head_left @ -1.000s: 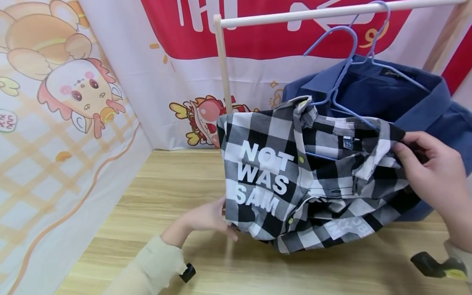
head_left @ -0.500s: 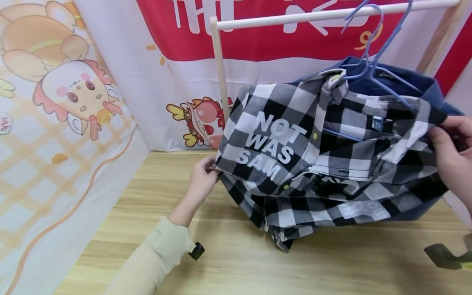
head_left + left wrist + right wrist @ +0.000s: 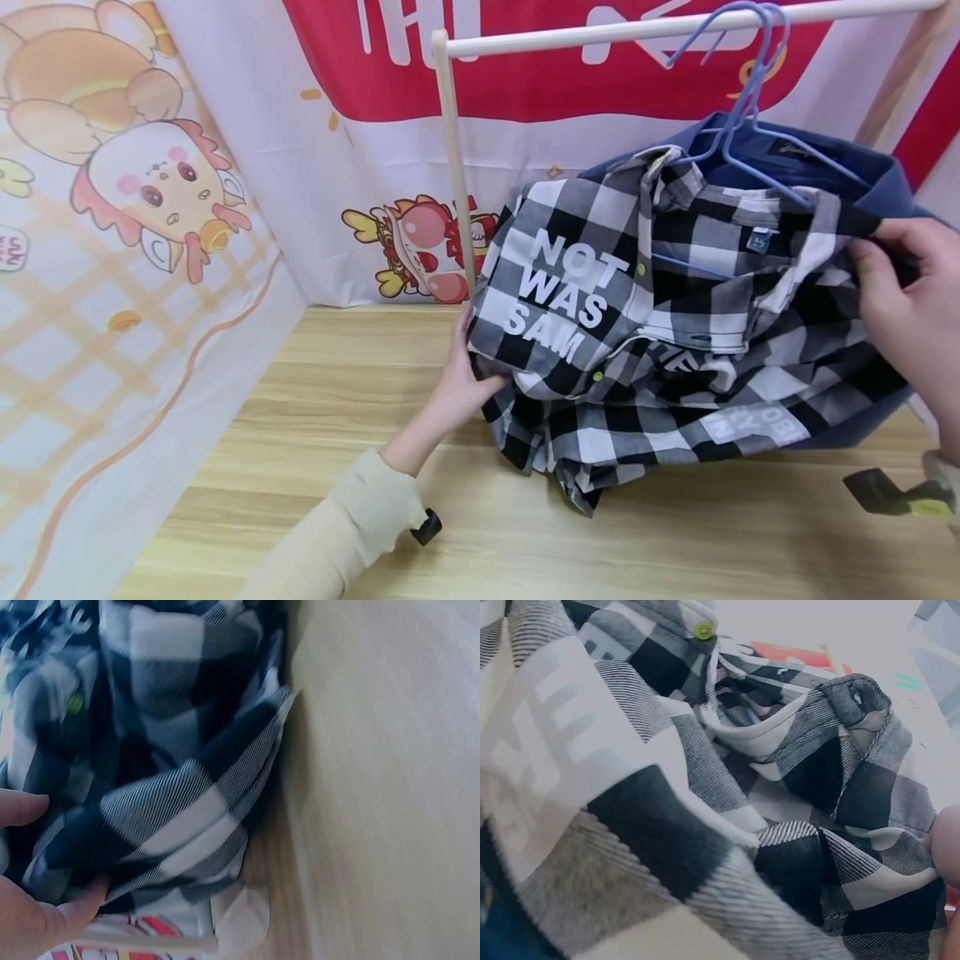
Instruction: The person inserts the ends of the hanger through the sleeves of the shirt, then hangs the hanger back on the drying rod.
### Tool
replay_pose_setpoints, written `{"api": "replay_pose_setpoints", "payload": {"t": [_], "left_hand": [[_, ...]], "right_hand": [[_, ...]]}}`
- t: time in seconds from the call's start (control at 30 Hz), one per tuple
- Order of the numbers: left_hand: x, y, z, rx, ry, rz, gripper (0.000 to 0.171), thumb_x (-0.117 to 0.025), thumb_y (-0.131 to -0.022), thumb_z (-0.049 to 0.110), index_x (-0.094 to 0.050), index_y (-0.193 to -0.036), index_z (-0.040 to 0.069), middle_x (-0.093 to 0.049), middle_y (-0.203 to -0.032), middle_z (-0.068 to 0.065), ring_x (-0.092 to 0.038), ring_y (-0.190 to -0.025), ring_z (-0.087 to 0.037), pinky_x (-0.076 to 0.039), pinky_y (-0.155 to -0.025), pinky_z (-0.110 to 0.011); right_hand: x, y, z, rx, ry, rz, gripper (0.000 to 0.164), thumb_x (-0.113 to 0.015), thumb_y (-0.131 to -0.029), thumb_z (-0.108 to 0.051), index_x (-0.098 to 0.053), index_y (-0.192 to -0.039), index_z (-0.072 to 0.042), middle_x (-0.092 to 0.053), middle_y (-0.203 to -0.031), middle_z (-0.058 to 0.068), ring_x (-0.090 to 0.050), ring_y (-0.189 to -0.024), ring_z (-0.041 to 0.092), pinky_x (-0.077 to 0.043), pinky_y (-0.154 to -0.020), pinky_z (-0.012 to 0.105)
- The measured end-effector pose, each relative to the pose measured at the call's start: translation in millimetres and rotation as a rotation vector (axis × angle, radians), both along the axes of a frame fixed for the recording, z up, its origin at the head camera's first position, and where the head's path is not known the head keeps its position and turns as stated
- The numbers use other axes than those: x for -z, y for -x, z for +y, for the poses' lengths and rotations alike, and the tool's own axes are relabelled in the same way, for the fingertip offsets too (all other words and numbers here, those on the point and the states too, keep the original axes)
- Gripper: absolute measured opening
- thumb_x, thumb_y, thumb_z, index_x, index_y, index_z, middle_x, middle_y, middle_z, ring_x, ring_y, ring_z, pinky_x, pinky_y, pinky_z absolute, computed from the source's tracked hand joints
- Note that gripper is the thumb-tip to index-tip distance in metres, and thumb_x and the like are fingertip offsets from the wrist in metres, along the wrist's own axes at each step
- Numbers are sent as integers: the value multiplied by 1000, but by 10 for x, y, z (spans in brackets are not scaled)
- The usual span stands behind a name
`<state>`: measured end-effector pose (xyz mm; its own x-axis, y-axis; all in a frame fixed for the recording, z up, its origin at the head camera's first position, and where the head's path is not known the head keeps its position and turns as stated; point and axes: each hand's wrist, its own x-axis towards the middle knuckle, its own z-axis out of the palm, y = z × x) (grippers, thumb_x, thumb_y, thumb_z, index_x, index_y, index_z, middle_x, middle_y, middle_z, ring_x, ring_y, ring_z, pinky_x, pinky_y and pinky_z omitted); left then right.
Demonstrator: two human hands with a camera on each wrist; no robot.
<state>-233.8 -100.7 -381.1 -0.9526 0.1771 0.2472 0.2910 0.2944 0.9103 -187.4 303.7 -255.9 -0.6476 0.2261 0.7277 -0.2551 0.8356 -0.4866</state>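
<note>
A black-and-white checked shirt [image 3: 592, 333] with printed white letters hangs on a blue hanger [image 3: 765, 177], its hook close in front of the rail. My right hand [image 3: 911, 296] pinches the shirt at its shoulder on the right, thumb in front. At the opposite side, my left hand [image 3: 461, 375] grips the shirt's edge, its thumb on the front of the cloth. The left wrist view shows folds of the checked cloth [image 3: 180, 825] between thumb and fingers. Behind it hangs a dark blue shirt [image 3: 888, 179] on a second blue hanger, partly covered.
A white rail [image 3: 585, 37] on wooden posts [image 3: 450, 125] crosses the back. The wood-grain tabletop [image 3: 337, 417] lies below. A printed cloth backdrop [image 3: 360, 192] stands behind and on the left.
The checked shirt and its hanger rose and swung right, then came partly back left. My left hand moved up from beneath the shirt, pinched its outer edge, then shifted inward to the right.
</note>
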Motion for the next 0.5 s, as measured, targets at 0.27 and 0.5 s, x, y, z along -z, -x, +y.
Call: {"api": "replay_pose_setpoints", "payload": {"t": [0.27,0.5], "left_hand": [[80,-25,215,46,90,99,37,-63,-95,10,-62,-128,-6,-51,-137,-26,-49,-127,-38,-39,-109,-52],[74,118,230,-61,0,99,23,-63,-92,4,-69,-111,-8,-59,-127,-22,-55,-119,-35,-44,-104,-48]], "right_hand": [[-111,74,-71,39,-46,-51,33,-52,-107,-14,-62,-124,12,-61,-115,32,-55,-93,28,-25,-76,9],[-247,119,-209,68,-78,-157,37,-50,-107,-18,-60,-129,10,-60,-119,33,-51,-99,46,-37,-79,23]]}}
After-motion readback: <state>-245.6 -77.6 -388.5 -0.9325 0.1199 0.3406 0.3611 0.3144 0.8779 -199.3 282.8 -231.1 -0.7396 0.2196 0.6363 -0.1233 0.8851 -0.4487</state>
